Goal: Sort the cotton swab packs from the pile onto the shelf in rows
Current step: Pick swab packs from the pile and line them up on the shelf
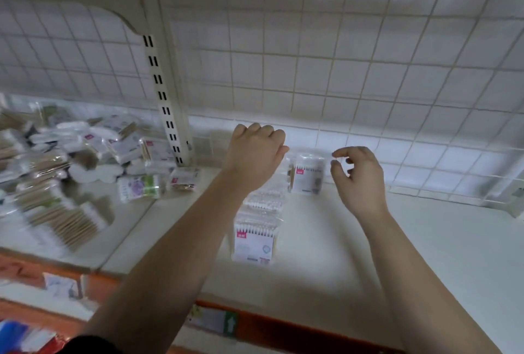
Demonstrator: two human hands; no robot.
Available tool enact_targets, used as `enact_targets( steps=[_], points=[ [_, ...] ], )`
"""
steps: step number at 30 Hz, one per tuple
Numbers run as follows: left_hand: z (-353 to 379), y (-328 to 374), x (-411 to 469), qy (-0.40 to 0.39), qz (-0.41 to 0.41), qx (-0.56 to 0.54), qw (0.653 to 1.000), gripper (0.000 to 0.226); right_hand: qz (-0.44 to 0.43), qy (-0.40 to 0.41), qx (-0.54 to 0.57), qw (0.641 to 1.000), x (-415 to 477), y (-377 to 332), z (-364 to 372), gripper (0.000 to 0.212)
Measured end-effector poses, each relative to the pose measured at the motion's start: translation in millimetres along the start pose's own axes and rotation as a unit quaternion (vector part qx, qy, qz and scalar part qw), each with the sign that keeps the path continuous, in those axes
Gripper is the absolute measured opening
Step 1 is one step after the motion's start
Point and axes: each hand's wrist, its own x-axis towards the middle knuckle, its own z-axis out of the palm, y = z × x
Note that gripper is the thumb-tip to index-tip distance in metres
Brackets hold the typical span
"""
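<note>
Clear plastic cotton swab pack stands upright at the white shelf's rear, between the hands. Right hand loosely spread, empty; left hand curled, hold indeterminable. Pack judged light and slippery: pinch its side edges.

The shelf is a smooth, pale board with a dull sheen, seemingly painted metal. Behind it at 12 o'clock, the back grid is thin white-coated wire. The slotted post at 10 o'clock looks like cream-painted metal. The row of packs and the single pack are wrapped in clear, glossy plastic; the sticks inside look like pale wood with matt cotton tips. The pile at 9 o'clock has the same shiny wrap. The front strip at 6 o'clock is smooth orange and carries a label that looks like paper.
</note>
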Motion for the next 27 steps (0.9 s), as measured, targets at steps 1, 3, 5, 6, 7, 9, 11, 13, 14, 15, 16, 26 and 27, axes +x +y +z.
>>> enact_targets(
  steps=[1,3,5,6,7,9,11,13,14,15,16,26,27],
  points=[
    [-3.4,-4.3,-7.7,0.006,-0.014,-0.002,1.000,0.027,-0.011,-0.006,0.013,1.000,2.0,-12.1,3.0,0.016],
    [-10.4,-15.1,-23.4,0.008,-0.045,0.000,0.999,0.026,-0.032,-0.020,0.039,0.999,2.8,-38.8,10.6,0.016],
    [-16.8,-27.8,-40.8,0.009,-0.071,0.008,0.997,0.028,-0.052,-0.035,0.060,0.996,0.5,-66.8,20.0,0.016],
    [-20.5,-35.0,-49.6,0.014,-0.082,0.009,0.996,0.030,-0.059,-0.043,0.069,0.995,-1.4,-80.0,24.8,0.016],
    [-23.6,-42.1,-58.0,0.017,-0.092,0.009,0.996,0.032,-0.064,-0.054,0.076,0.994,-3.5,-91.8,30.1,0.016],
    [-29.0,-58.5,-74.1,0.019,-0.112,0.010,0.994,0.029,-0.074,-0.079,0.085,0.991,-7.9,-113.8,42.4,0.016],
    [-33.9,-76.1,-89.0,0.028,-0.133,0.009,0.991,0.028,-0.089,-0.098,0.090,0.987,-12.0,-132.9,57.3,0.017],
    [-40.2,-95.3,-102.5,0.035,-0.154,0.013,0.987,0.028,-0.099,-0.111,0.097,0.984,-16.3,-151.1,74.6,0.017],
    [-44.1,-105.5,-108.6,0.032,-0.163,0.015,0.986,0.028,-0.102,-0.116,0.098,0.983,-18.3,-159.9,84.3,0.018],
    [-47.6,-117.1,-114.6,0.029,-0.171,0.014,0.985,0.028,-0.106,-0.120,0.099,0.982,-20.2,-168.6,94.5,0.018],
    [-51.4,-130.1,-120.3,0.027,-0.178,0.013,0.984,0.028,-0.109,-0.123,0.099,0.981,-22.1,-177.5,105.3,0.018],
    [-66.1,-286.0,-167.5,-0.009,-0.204,0.004,0.979,0.031,-0.102,-0.139,0.085,0.981,-31.3,-260.3,238.4,0.016],
    [-65.6,-299.8,-169.6,-0.018,-0.206,0.000,0.978,0.031,-0.098,-0.141,0.079,0.982,-30.8,-265.6,251.0,0.017]
  ],
)
